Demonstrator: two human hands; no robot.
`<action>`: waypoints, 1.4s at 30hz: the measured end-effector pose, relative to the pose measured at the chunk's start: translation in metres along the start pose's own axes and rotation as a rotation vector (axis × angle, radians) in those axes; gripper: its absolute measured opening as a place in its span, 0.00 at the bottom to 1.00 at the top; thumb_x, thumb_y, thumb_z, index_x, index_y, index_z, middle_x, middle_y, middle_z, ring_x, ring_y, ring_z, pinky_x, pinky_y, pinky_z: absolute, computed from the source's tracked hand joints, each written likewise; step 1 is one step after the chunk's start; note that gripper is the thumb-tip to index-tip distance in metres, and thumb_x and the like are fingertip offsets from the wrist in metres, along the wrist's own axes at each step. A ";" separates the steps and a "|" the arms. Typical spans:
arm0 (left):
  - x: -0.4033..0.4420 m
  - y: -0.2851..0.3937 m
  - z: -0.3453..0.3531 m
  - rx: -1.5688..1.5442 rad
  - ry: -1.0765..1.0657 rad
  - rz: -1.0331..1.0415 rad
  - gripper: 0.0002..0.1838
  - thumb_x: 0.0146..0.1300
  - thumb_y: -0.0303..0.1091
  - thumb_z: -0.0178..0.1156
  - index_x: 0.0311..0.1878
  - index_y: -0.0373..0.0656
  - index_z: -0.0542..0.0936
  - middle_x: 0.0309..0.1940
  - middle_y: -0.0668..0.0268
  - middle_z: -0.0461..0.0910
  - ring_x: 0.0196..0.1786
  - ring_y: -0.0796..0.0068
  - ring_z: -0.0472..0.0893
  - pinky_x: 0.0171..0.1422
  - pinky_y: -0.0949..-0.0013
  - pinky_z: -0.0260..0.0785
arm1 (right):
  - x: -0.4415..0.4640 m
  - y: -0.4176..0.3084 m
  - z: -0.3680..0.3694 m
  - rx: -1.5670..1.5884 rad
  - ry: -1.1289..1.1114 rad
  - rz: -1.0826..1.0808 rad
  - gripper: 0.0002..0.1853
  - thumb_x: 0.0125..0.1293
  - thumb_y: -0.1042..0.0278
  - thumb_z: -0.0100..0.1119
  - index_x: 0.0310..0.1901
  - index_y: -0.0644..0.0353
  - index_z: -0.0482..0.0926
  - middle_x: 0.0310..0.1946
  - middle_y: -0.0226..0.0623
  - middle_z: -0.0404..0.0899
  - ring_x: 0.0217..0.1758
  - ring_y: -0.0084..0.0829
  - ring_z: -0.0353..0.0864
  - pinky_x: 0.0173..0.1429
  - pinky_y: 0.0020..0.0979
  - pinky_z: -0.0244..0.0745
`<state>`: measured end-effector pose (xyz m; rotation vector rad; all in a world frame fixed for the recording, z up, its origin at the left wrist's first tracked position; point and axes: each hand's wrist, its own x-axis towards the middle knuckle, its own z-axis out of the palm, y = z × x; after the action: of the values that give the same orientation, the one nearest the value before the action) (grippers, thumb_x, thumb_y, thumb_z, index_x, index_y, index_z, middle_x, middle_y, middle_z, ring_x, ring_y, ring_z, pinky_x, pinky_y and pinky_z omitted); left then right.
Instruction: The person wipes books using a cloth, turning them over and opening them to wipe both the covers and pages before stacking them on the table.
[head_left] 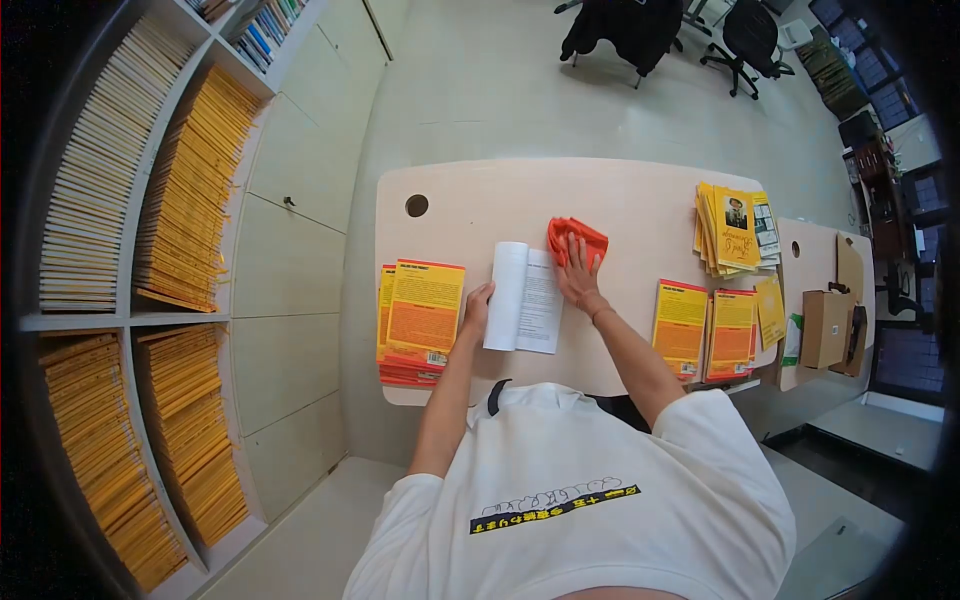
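Right hand [580, 279]: fingers spread over red cloth [567, 228]. Left hand [478, 308]: fingers at left edge of open book [541, 300], pinch not discernible. Both items: on pale table [470, 195], between yellow-and-orange books [426, 312]

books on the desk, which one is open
The white-paged book between the left hand and the right hand. Its pages show, whereas the other books, stacked at either side, lie shut with yellow covers showing.
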<state>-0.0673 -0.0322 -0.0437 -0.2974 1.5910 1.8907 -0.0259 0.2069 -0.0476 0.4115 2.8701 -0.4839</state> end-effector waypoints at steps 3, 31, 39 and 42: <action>0.001 -0.001 0.008 -0.033 -0.021 -0.039 0.18 0.70 0.42 0.51 0.46 0.35 0.80 0.36 0.65 0.80 0.36 0.78 0.75 0.42 0.76 0.67 | -0.074 -0.001 0.014 -0.024 0.024 -0.113 0.34 0.71 0.55 0.35 0.77 0.52 0.44 0.79 0.36 0.34 0.81 0.42 0.31 0.75 0.63 0.30; 0.000 -0.019 0.015 0.139 0.018 0.060 0.22 0.74 0.48 0.46 0.52 0.38 0.76 0.39 0.62 0.82 0.37 0.76 0.79 0.42 0.75 0.73 | 0.007 0.037 0.000 0.548 0.030 0.305 0.31 0.71 0.43 0.36 0.63 0.59 0.69 0.72 0.51 0.55 0.70 0.54 0.62 0.65 0.65 0.51; -0.011 0.001 0.024 -0.133 0.041 -0.041 0.20 0.75 0.45 0.44 0.45 0.38 0.78 0.36 0.63 0.81 0.33 0.77 0.78 0.39 0.74 0.72 | -0.174 -0.026 0.045 -0.030 0.200 -0.569 0.34 0.68 0.52 0.44 0.74 0.49 0.55 0.78 0.37 0.45 0.80 0.41 0.41 0.77 0.54 0.33; 0.000 -0.006 0.020 -0.173 -0.021 -0.059 0.20 0.75 0.45 0.45 0.48 0.37 0.77 0.37 0.62 0.81 0.35 0.76 0.79 0.40 0.73 0.73 | -0.168 -0.009 0.026 -0.043 0.052 -0.545 0.32 0.68 0.54 0.45 0.74 0.46 0.56 0.78 0.33 0.45 0.81 0.38 0.41 0.77 0.52 0.33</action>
<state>-0.0590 -0.0133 -0.0436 -0.3930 1.3926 1.9820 0.1334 0.1499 -0.0283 -0.3853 3.0154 -0.4945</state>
